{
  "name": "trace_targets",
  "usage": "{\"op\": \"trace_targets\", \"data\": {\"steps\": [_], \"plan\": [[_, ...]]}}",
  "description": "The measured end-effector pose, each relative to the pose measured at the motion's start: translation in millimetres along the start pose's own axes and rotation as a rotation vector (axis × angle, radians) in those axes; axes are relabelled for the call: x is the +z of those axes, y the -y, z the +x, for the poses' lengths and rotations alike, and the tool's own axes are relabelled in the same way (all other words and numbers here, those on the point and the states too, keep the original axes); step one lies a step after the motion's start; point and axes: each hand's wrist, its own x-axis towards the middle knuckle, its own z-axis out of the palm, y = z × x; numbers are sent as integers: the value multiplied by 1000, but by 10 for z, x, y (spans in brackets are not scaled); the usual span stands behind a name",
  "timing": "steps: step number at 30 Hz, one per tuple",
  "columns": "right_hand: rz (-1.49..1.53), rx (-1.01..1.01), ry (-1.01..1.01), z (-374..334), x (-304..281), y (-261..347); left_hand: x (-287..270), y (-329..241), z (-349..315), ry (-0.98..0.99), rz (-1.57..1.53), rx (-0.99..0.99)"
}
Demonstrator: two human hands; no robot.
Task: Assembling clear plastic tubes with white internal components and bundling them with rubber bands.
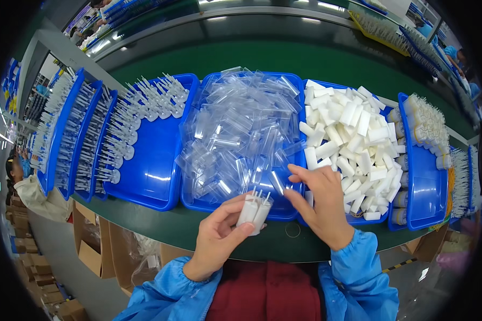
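Observation:
My left hand (219, 235) is closed around white blocky pieces (254, 211) with thin pale prongs standing up from their tops. It holds them upright in front of the middle tray, and its fingers partly hide them. To their right, my right hand (324, 206) has its thumb and index finger apart. Close to those fingertips is a clear plastic sleeve (277, 183); whether they touch it I cannot tell. Beyond both hands, a heap of clear plastic sleeves (241, 117) fills the middle blue tray (186, 199).
White foam-like blocks (353, 139) are piled in the tray at right. A blue tray at left (150, 171) bears rows of pronged parts (126, 123), with more trays tilted beside it. Farther right stands another blue tray (426, 182). Cardboard boxes (93, 243) sit below the table's left edge.

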Motion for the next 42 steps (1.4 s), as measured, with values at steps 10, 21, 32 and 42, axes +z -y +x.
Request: {"op": "trace_targets", "data": {"steps": [10, 21, 32, 42], "plan": [[-16, 92, 68, 151, 57, 215, -97, -7, -34, -19, 213, 223], [832, 369, -72, -149, -67, 514, 101, 26, -53, 13, 328, 231], [504, 267, -163, -287, -61, 426, 157, 91, -50, -18, 348, 226], [397, 134, -306, -492, 85, 437, 296, 1, -36, -24, 579, 295]]}}
